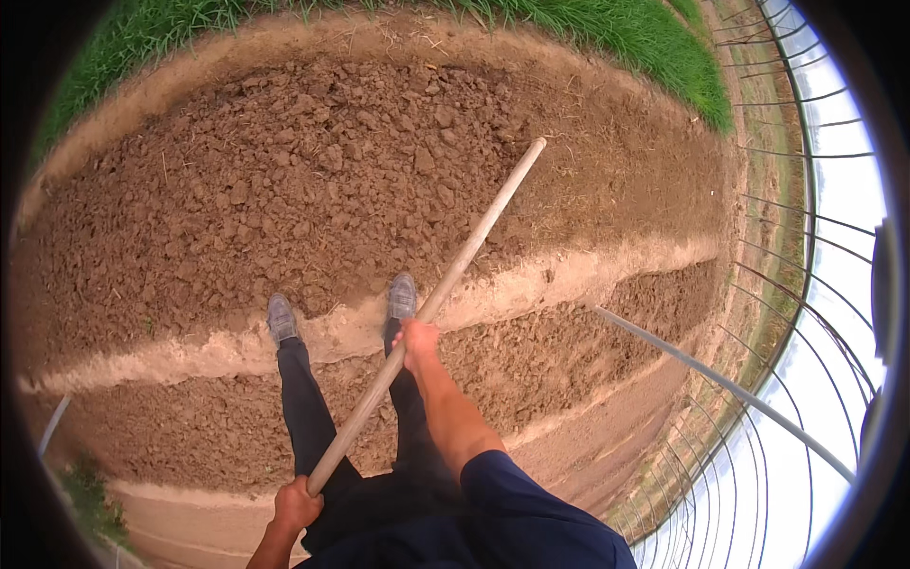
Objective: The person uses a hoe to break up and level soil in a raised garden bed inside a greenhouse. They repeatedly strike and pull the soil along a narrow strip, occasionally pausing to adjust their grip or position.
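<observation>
A long wooden pole (469,245), like a tool handle, runs slantwise across my body from lower left to upper right. My left hand (297,503) is closed around its near part, by my hip. Farther along, my right hand (419,341) grips it in front of my right leg. The far end lies over the line between broken, cloddy soil (341,163) and smoother soil with bits of straw (611,171). No tool head can be made out there.
My shoes (282,318) are at a pale, packed earth ridge (512,288). Behind it lies another strip of tilled soil (526,370). A metal post (711,373) rises at the right, near curved greenhouse ribs (807,149). Green grass-like plants (611,35) border the far side.
</observation>
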A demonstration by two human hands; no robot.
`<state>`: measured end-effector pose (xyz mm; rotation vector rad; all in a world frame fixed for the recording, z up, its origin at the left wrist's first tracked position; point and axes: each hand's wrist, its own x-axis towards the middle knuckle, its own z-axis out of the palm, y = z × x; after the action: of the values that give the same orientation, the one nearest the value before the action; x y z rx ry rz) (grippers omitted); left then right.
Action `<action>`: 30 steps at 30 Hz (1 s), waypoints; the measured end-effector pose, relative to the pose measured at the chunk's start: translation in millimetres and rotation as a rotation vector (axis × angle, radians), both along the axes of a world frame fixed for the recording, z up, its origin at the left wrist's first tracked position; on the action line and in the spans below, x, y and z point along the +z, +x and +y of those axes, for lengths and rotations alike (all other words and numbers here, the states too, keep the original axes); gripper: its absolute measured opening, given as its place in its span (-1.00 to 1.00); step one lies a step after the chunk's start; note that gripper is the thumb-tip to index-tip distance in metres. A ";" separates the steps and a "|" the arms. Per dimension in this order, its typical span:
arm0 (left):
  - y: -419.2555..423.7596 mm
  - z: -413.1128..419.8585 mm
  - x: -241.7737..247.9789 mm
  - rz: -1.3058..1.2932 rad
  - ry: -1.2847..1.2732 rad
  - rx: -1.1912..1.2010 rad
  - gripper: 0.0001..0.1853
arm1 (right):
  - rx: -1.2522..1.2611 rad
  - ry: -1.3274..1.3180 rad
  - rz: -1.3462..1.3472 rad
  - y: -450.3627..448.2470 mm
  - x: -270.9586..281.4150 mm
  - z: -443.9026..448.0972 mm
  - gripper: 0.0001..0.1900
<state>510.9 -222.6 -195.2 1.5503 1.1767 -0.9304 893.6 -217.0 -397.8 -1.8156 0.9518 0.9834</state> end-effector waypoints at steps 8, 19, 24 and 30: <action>-67.3 20.8 20.0 0.242 -0.401 0.367 -0.64 | 0.146 0.003 0.018 -63.1 12.3 -2.3 -0.63; -3.3 36.2 -34.0 0.011 0.205 -0.109 -0.76 | -0.206 0.294 -0.031 24.7 61.7 14.0 -0.77; 104.5 32.8 -82.4 -0.137 0.127 -0.070 -0.73 | -0.165 0.281 -0.323 129.4 112.4 -3.8 -0.86; 237.2 28.5 -57.1 -0.312 0.044 -0.058 -0.69 | -0.056 0.200 -0.479 275.7 115.4 -20.6 -0.86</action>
<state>748.1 -194.0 -252.4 1.7013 0.9390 -0.6725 1169.3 -237.6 -282.4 -1.7323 0.5817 0.5459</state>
